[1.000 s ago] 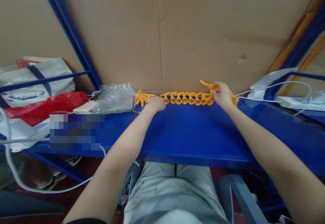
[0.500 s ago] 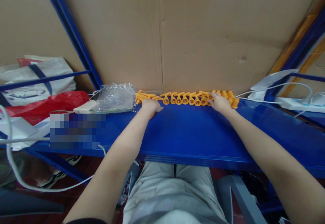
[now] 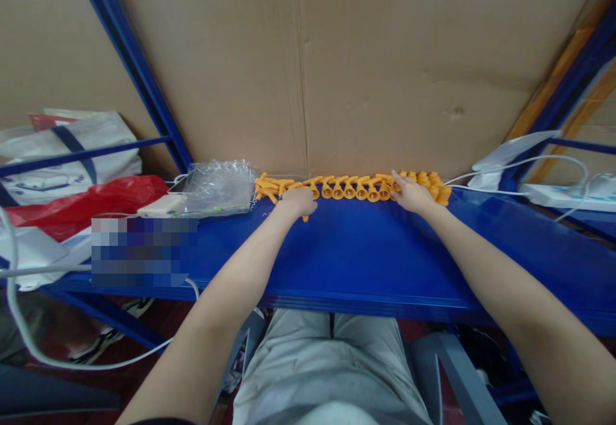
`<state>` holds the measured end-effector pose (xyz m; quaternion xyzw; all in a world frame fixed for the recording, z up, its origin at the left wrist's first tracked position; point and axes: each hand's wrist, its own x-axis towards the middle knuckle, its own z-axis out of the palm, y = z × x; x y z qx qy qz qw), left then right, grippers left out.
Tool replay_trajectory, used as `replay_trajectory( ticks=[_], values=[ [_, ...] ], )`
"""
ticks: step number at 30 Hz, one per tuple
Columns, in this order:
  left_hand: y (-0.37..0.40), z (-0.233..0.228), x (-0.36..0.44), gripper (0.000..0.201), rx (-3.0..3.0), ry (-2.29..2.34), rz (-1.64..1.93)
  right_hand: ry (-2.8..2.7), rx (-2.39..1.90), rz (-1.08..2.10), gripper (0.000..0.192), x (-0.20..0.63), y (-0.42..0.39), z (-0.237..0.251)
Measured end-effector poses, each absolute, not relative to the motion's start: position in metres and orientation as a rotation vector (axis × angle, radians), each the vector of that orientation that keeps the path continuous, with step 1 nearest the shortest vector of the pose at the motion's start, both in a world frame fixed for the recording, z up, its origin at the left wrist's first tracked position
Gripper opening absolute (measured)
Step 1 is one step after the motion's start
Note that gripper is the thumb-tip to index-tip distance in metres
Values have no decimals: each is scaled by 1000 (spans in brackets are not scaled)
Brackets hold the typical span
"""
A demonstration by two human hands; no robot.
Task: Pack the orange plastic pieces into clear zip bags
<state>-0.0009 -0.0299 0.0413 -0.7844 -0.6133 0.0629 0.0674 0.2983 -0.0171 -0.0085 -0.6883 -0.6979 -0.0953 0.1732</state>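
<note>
Several small orange plastic pieces, each with a round cup end and a stubby handle, stand in a row (image 3: 350,189) along the back of the blue shelf. My left hand (image 3: 299,201) is closed around another orange piece (image 3: 305,218), whose tip pokes out below the fingers. To its left lies a loose pile of orange pieces (image 3: 270,185). My right hand (image 3: 412,195) rests at the right end of the row, thumb and forefinger apart, against the pieces there. Beyond it sits a tighter cluster of orange pieces (image 3: 436,185).
A clear plastic bag (image 3: 219,187) lies left of the pile, near a red plastic bag (image 3: 106,197). Tall cardboard (image 3: 337,72) backs the blue shelf (image 3: 366,251). White cables and a power strip (image 3: 563,197) are at right. Another person's shoe (image 3: 99,346) shows below left.
My left hand has shifted right, from the pile toward the left end of the row, with an orange piece in it. My right hand's fingers have spread a little, staying by the row.
</note>
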Motion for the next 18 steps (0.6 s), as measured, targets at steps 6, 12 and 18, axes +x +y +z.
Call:
replay_trajectory(
  ticks=[6,12,18],
  values=[
    [-26,34,-2,49,-2523,-1671,243,-2000,-1874,-329,78,312,-12,-5],
    [-20,24,-5,51,-2510,-1678,169,-1740,-1843,-413,62,326,-14,10],
    [-15,18,-3,56,-2483,-1532,-363,-1568,-1908,-364,59,341,-8,14]
  ],
)
